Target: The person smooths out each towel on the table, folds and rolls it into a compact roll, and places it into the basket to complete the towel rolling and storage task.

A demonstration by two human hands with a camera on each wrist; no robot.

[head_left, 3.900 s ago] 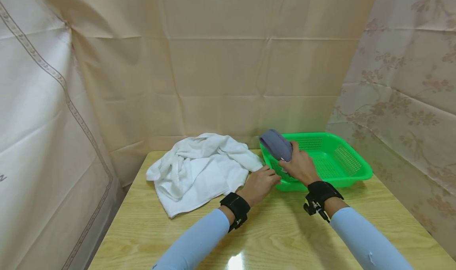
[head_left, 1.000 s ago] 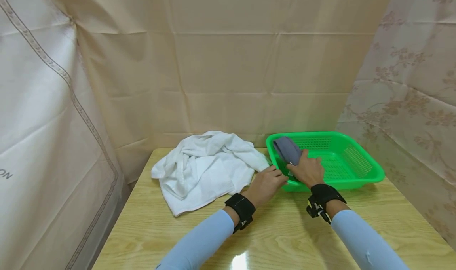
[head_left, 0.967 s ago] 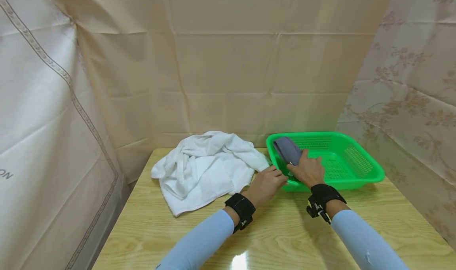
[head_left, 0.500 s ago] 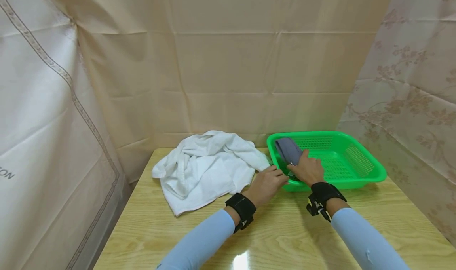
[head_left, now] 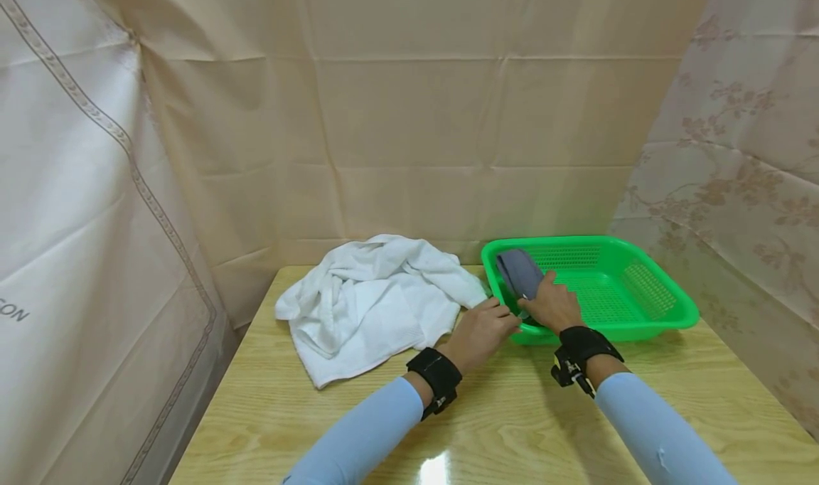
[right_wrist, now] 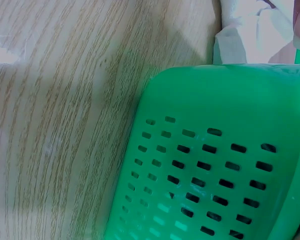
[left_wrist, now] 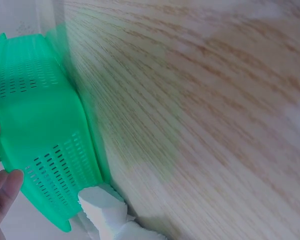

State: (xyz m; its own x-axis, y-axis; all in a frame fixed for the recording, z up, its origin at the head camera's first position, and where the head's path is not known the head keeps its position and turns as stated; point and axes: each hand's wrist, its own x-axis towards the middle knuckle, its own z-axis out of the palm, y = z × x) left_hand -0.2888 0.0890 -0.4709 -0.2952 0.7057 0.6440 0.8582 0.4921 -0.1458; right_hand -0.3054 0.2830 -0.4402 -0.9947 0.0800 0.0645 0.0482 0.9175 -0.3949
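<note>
A grey folded cloth [head_left: 520,272] stands slanted inside the left end of the green plastic basket [head_left: 668,324]. My right hand [head_left: 553,304] holds its near end, and the fingers partly cover it. At the basket's front left corner, my left hand [head_left: 481,332] grips the rim; the left wrist view shows the fingertips [left_wrist: 12,182] on the edge of the green basket [left_wrist: 40,117]. Only the perforated outer wall of the basket [right_wrist: 230,100] fills most of the right wrist view, so the cloth is hidden there.
A crumpled white towel [head_left: 384,300] lies left of the basket, close to its corner. Both rest on a wood-grain table [head_left: 499,428]. A beige curtain [head_left: 397,115] hangs behind, with a flowered one [head_left: 755,186] to the right.
Several seconds ago the grey cloth was held higher over the basket's left rim; my right hand has lowered it inside. Over the last second it sinks only slightly. The left hand keeps the rim.
</note>
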